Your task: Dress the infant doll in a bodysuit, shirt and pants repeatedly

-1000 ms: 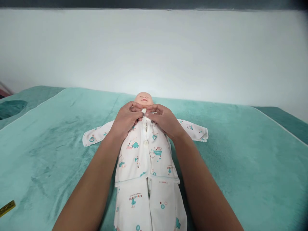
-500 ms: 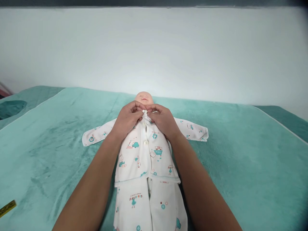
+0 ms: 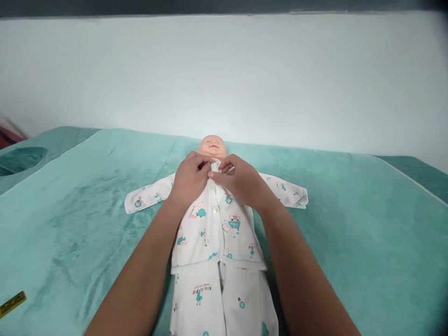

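Note:
A baby doll (image 3: 212,146) lies on its back, dressed in a white printed baby shirt (image 3: 206,233) with both sleeves spread sideways. My left hand (image 3: 192,179) pinches the shirt's front edge at the collar, below the doll's chin. Opposite it, my right hand (image 3: 243,182) has its fingers curled at the same spot, the thumb pressed on the front opening near the left fingertips. The top button is mostly hidden by my fingers. Lower down the front, a pale button (image 3: 215,210) shows. Matching white trousers (image 3: 199,298) cover the doll's legs.
A green plush blanket (image 3: 350,242) with pale edging spreads under the doll. At the lower left lies a yellow strip with black marks (image 3: 12,304). Behind the blanket stands a white wall (image 3: 224,74). Something red (image 3: 9,137) shows at the far left edge.
My right fingers have shifted and parted slightly from the collar, with the thumb now lower on the front opening. My left hand stays at the collar. The whole view has shifted slightly.

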Motion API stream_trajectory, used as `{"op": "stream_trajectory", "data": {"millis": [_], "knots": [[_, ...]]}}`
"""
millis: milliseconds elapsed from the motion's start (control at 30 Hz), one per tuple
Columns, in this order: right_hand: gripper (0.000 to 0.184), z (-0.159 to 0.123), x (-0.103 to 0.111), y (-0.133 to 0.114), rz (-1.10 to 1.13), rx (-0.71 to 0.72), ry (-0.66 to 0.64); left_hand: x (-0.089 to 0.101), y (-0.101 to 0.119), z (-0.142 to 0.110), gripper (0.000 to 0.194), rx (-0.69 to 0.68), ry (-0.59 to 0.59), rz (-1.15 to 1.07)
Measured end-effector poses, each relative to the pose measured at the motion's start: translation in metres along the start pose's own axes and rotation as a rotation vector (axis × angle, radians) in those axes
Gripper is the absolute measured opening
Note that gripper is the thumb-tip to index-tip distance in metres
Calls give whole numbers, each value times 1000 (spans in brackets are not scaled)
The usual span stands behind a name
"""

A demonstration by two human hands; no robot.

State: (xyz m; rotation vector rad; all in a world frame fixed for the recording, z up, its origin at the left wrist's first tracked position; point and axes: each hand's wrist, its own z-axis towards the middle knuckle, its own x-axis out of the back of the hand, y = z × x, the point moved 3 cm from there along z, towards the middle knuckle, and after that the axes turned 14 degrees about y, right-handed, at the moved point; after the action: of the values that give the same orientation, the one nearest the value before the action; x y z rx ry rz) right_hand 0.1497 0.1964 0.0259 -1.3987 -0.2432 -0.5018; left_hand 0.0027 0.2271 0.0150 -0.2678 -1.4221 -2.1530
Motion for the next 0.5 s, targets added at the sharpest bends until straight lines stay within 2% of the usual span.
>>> {"op": "stream_trajectory", "data": {"millis": [200,400,500], "knots": [[30,-20,1,-18,-314,132,-63,-1,-1,1,28,-16,-135,-62],[28,-17,3,-12,-358,114,-141,-1,-4,1,19,-14,-64,-150],[22,-16,6,-13,-370,129,-153,0,-6,-1,16,65,-27,-205]]}}
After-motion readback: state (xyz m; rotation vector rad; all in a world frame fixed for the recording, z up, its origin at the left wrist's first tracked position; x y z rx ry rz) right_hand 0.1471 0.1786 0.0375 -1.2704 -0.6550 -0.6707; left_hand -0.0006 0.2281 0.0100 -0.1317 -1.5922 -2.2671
